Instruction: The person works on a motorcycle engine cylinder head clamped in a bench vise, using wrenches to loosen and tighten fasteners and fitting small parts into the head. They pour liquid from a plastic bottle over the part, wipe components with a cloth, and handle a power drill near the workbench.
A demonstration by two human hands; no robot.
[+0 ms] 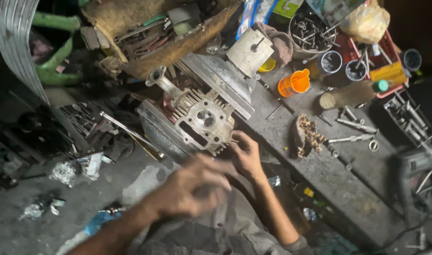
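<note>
1. The engine part (202,120), finned grey metal with a round hollow in its face, sits in a vise (216,85) at the bench (320,165) edge, just above frame centre.
2. The right hand (246,153), at its 4 o'clock, has its fingers curled against the lower corner.
3. The left hand (192,186), at 6 o'clock, is blurred; I cannot tell its finger spread or hold.
4. An orange cup (295,82) stands at 2 o'clock.

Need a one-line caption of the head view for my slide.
Right hand at the edge of a finned engine cylinder head clamped in a bench vise; blurred left hand beside it, above a cluttered workbench.
</note>
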